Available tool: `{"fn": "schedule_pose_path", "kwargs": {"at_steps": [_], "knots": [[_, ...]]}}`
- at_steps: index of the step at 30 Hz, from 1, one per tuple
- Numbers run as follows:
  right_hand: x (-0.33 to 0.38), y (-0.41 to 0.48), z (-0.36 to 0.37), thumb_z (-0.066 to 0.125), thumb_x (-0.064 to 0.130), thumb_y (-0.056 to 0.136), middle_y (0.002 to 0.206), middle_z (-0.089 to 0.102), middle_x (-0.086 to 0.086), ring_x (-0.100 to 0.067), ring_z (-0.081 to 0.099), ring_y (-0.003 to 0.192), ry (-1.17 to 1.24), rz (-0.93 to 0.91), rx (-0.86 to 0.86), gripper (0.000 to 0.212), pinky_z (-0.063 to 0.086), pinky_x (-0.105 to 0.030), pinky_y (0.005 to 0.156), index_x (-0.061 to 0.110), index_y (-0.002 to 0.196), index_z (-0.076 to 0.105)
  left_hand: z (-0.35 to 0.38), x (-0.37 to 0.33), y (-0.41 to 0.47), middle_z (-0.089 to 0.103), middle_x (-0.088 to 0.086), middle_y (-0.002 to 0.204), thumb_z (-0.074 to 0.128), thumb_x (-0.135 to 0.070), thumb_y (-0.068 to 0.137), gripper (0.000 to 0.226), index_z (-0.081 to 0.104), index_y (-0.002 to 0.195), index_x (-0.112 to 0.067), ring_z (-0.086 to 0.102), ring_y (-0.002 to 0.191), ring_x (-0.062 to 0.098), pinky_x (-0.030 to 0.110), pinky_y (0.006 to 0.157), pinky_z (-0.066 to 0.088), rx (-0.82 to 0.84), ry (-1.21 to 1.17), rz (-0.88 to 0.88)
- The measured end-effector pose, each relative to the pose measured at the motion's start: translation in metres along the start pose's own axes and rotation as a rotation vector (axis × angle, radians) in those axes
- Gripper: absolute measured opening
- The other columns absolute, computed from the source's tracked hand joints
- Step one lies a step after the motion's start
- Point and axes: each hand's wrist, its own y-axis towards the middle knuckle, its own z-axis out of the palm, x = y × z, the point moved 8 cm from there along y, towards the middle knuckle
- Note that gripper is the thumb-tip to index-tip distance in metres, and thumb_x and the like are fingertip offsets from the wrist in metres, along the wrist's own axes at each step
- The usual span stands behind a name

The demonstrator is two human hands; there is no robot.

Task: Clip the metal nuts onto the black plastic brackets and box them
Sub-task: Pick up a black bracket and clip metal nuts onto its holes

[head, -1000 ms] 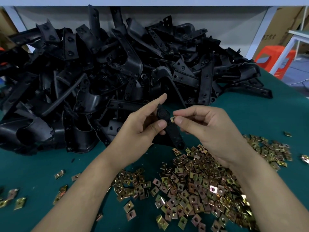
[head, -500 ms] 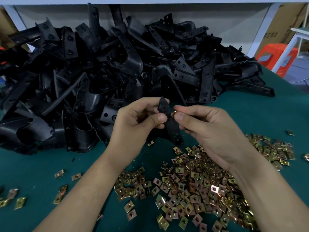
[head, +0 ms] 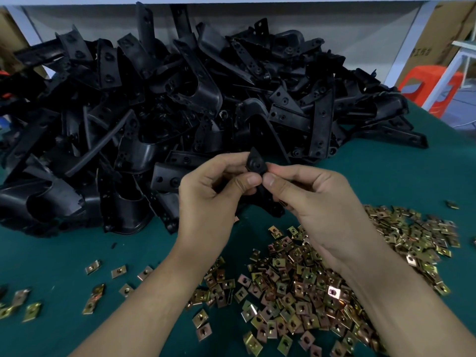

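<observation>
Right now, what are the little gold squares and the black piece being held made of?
The gold squares look like thin plated metal: shiny, yellowish, with glints. The black piece looks like moulded plastic: dull sheen, smooth rounded shape, though looks alone cannot prove it.

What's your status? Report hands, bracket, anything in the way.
Left hand and right hand both pinch one bracket. No nut visible on it. Nothing blocking; loose nuts beneath, bracket pile behind.
</observation>
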Motion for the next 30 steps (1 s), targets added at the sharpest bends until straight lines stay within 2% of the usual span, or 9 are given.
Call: {"fn": "schedule_pose_path", "kwargs": {"at_steps": [4,7,10,14,17,21,25,27,30], "knots": [[0.001,-0.001,-0.002,0.077,0.023,0.084,0.094,0.078,0.002,-0.004,0.067,0.083,-0.047,0.007,-0.005,0.023,0.054,-0.023,0.085,0.032,0.105,0.079,0.0,-0.001,0.0,0.075,-0.01,0.09,0.072,-0.002,0.089,0.036,0.078,0.096,-0.037,0.071,0.088,0.009,0.022,0.076,0.058,-0.022,-0.019,0.001],[0.001,-0.003,0.003,0.075,0.031,0.083,0.095,0.077,0.009,-0.002,0.064,0.077,-0.088,0.028,0.047,0.031,0.053,-0.015,0.078,0.038,0.113,0.076,-0.003,-0.003,0.003,0.074,-0.007,0.091,0.072,-0.004,0.091,0.027,0.074,0.1,-0.029,0.071,0.091,0.011,0.025,0.079,0.058,-0.038,0.054,0.026],[-0.005,-0.001,0.0,0.074,0.029,0.079,0.084,0.07,0.014,-0.001,0.064,0.075,0.079,0.077,-0.012,0.035,0.054,-0.015,0.076,0.03,0.114,0.076,-0.009,-0.005,0.004,0.073,-0.001,0.099,0.066,-0.007,0.098,0.016,0.065,0.108,-0.02,0.07,0.093,0.015,0.027,0.078,0.059,-0.077,0.099,0.063],[-0.01,0.003,-0.01,0.072,0.022,0.074,0.092,0.074,0.005,-0.004,0.07,0.084,0.294,0.162,-0.084,0.034,0.055,-0.015,0.081,0.015,0.106,0.078,-0.016,-0.011,0.005,0.071,-0.002,0.108,0.05,-0.014,0.107,0.013,0.042,0.114,-0.024,0.068,0.105,0.018,0.029,0.073,0.061,-0.087,0.183,0.121],[-0.009,0.004,-0.012,0.071,0.013,0.075,0.097,0.078,0.0,-0.007,0.073,0.093,0.325,0.176,-0.073,0.027,0.055,-0.015,0.086,0.011,0.102,0.078,-0.018,-0.017,0.007,0.057,-0.009,0.091,0.04,-0.016,0.11,0.016,0.029,0.111,-0.027,0.06,0.082,0.019,0.033,0.07,0.062,-0.088,0.398,0.21],[-0.011,0.004,-0.012,0.068,-0.003,0.085,0.099,0.079,-0.005,-0.009,0.074,0.098,0.282,0.187,-0.066,0.022,0.055,-0.015,0.086,0.012,0.097,0.08,-0.018,-0.016,0.01,0.049,-0.007,0.094,0.036,-0.016,0.11,0.016,0.023,0.107,-0.025,0.057,0.079,0.021,0.03,0.065,0.062,-0.051,0.468,0.232],[-0.01,0.005,-0.014,0.071,0.003,0.079,0.095,0.078,-0.006,-0.013,0.075,0.095,0.306,0.163,-0.091,0.018,0.056,-0.016,0.079,0.012,0.091,0.081,-0.007,-0.016,0.009,0.055,0.008,0.096,0.041,-0.018,0.11,0.016,0.027,0.11,-0.026,0.062,0.086,0.027,0.03,0.075,0.06,0.089,0.393,0.256],[-0.008,0.006,-0.015,0.073,0.012,0.075,0.091,0.077,-0.002,-0.013,0.075,0.089,0.275,0.137,-0.09,0.019,0.057,-0.018,0.076,0.017,0.091,0.082,-0.003,-0.017,0.007,0.057,-0.001,0.092,0.05,-0.023,0.108,0.021,0.031,0.112,-0.031,0.061,0.082,0.023,0.029,0.07,0.055,0.122,0.384,0.259],[-0.008,0.006,-0.015,0.073,0.021,0.076,0.086,0.076,0.001,-0.01,0.073,0.081,0.187,0.106,-0.08,0.02,0.056,-0.019,0.073,0.022,0.094,0.082,-0.002,-0.008,0.006,0.063,-0.016,0.093,0.068,-0.026,0.099,0.037,0.038,0.113,-0.043,0.062,0.076,0.009,0.015,0.061,0.048,0.139,0.322,0.147]]}}
